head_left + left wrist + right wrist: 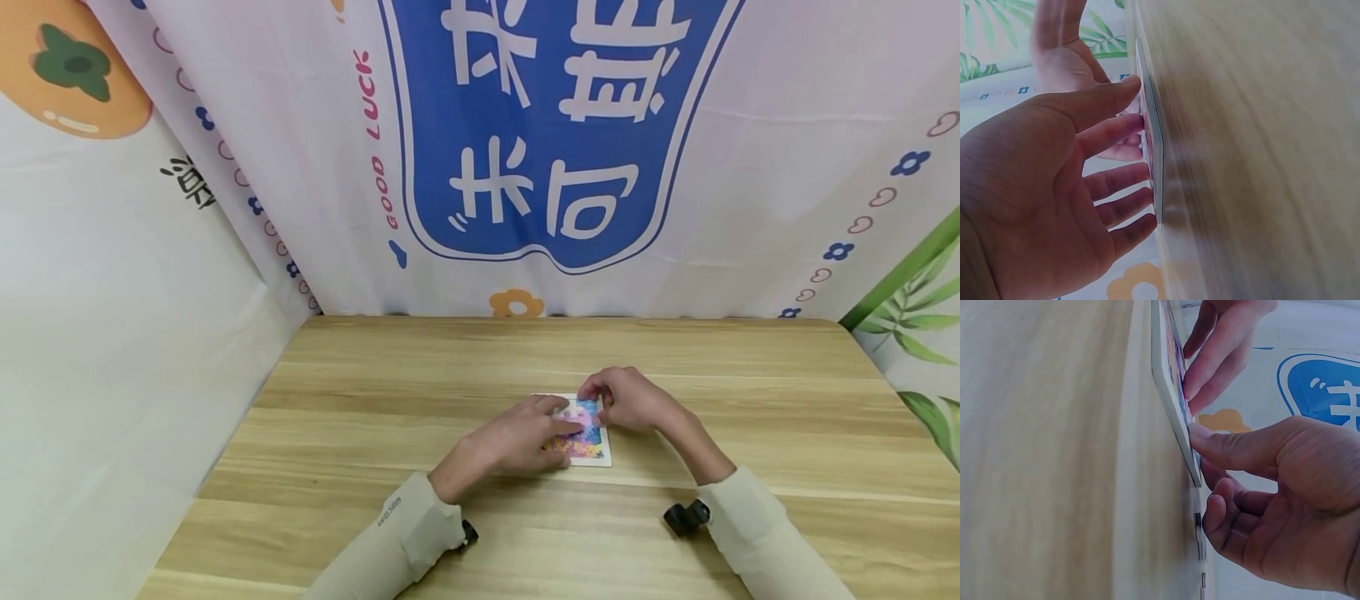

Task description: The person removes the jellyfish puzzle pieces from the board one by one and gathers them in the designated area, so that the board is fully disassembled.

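Note:
A small, thin picture board [587,451] lies on the wooden table, with a white border and a colourful pink, blue and yellow print. My left hand [521,437] rests on its left part, fingers spread and fairly straight, fingertips on the print. In the left wrist view the thumb and fingertips of the left hand [1054,169] meet the face of the board [1157,144]. My right hand [633,400] holds the board's far right corner between thumb and index finger. In the right wrist view the right hand's [1279,487] thumb lies on the board's face, and its other fingers are curled.
The wooden table [337,433] runs up to a printed curtain [712,233] with a blue sign at the back. White cloth [112,333] hangs on the left, and a leaf print [915,308] shows on the right. Small black devices [686,518] sit at both wrists.

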The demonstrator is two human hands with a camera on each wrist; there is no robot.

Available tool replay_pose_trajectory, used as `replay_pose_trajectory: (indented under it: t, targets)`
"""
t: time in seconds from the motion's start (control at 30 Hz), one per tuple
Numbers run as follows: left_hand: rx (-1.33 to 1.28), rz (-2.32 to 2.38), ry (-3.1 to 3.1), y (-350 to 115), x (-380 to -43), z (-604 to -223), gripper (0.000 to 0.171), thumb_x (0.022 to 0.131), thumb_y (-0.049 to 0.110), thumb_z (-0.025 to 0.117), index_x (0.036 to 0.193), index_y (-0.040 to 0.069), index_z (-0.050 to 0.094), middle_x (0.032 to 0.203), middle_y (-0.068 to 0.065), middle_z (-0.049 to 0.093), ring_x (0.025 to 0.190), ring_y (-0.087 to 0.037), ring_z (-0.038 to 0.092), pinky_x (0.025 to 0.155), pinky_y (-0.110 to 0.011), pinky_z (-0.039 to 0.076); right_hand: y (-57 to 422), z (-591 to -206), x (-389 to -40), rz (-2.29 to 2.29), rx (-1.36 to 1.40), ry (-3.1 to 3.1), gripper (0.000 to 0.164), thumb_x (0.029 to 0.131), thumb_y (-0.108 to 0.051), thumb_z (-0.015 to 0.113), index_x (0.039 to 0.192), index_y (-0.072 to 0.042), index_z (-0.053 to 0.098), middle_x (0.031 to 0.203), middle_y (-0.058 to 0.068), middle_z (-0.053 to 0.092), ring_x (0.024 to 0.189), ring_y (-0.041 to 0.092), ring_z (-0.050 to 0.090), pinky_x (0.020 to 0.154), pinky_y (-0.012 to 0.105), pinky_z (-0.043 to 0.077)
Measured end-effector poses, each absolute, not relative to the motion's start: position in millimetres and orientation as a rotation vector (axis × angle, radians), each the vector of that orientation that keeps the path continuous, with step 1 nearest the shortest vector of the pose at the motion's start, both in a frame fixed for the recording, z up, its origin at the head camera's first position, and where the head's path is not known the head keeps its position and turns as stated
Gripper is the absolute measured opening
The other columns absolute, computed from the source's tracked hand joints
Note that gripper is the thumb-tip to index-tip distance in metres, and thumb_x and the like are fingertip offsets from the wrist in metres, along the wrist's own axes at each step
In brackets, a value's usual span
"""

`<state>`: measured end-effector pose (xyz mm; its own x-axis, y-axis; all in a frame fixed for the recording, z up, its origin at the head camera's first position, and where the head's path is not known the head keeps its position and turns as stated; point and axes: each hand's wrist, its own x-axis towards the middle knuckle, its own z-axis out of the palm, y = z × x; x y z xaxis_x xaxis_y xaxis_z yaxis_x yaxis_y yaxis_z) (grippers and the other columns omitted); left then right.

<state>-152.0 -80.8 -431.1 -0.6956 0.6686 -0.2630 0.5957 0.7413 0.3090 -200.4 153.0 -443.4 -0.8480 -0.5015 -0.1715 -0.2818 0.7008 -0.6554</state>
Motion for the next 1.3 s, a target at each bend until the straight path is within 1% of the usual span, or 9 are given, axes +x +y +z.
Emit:
replay_pose_trajectory:
  t: [0.2,0.3,0.57,0.77,1.0,1.23,1.3]
  targets:
    - [0.978,0.289,2.585,-81,-152,-430,0.054,0.106,0.04,0.069,0.158,0.031,0.056,0.172,-0.008,0.04,0.16,-0.028,0.037,0.132,-0.048,0.033,154,-444,-200,-0.934,-0.629,2.576,0.032,0.085,0.006,0.083,0.113,-0.007,0.077,0.092,0.003,0.067,0.083,0.017,0.055,0.074,0.03,0.047]
    - [0.979,0.29,2.586,-81,-152,-431,0.054,0.106,0.039,0.069,0.158,0.031,0.057,0.172,-0.007,0.04,0.16,-0.027,0.037,0.132,-0.048,0.032,155,-444,-199,-0.956,-0.633,2.572,0.031,0.086,0.006,0.082,0.112,-0.009,0.076,0.094,0.003,0.068,0.086,0.017,0.057,0.077,0.03,0.048]
    - [0.988,0.284,2.582,-82,-152,-432,0.054,0.107,0.04,0.068,0.158,0.032,0.055,0.173,-0.007,0.039,0.161,-0.027,0.036,0.133,-0.048,0.032,158,-442,-197,-1.032,-0.673,2.554,0.016,0.098,-0.002,0.072,0.109,-0.013,0.076,0.1,0.004,0.075,0.091,0.015,0.066,0.083,0.033,0.054]
    - [0.992,0.274,2.586,-82,-152,-432,0.054,0.107,0.04,0.068,0.158,0.033,0.056,0.173,-0.006,0.039,0.161,-0.027,0.037,0.132,-0.047,0.033,160,-443,-198,-1.063,-0.653,2.57,0.016,0.099,-0.002,0.068,0.108,-0.012,0.077,0.098,0.003,0.075,0.09,0.015,0.065,0.082,0.033,0.053]
    - [0.977,0.29,2.579,-82,-152,-431,0.054,0.107,0.04,0.068,0.159,0.033,0.055,0.174,-0.007,0.038,0.161,-0.027,0.036,0.132,-0.048,0.033,159,-440,-195,-1.075,-0.637,2.589,0.014,0.098,-0.001,0.069,0.104,-0.011,0.077,0.093,0.002,0.071,0.085,0.016,0.058,0.077,0.029,0.048]
    - [0.963,0.3,2.577,-82,-151,-431,0.054,0.107,0.039,0.068,0.159,0.033,0.054,0.174,-0.007,0.037,0.162,-0.027,0.035,0.132,-0.048,0.032,163,-445,-200,-1.154,-0.605,2.541,0.016,0.102,-0.005,0.065,0.107,-0.011,0.078,0.101,0.005,0.075,0.092,0.016,0.062,0.082,0.03,0.051]
    - [0.964,0.301,2.577,-82,-151,-431,0.055,0.107,0.039,0.068,0.159,0.033,0.054,0.174,-0.007,0.037,0.162,-0.028,0.035,0.132,-0.048,0.032,165,-446,-201,-1.197,-0.579,2.508,0.016,0.103,-0.006,0.063,0.108,-0.01,0.078,0.103,0.007,0.075,0.093,0.017,0.061,0.082,0.03,0.05]
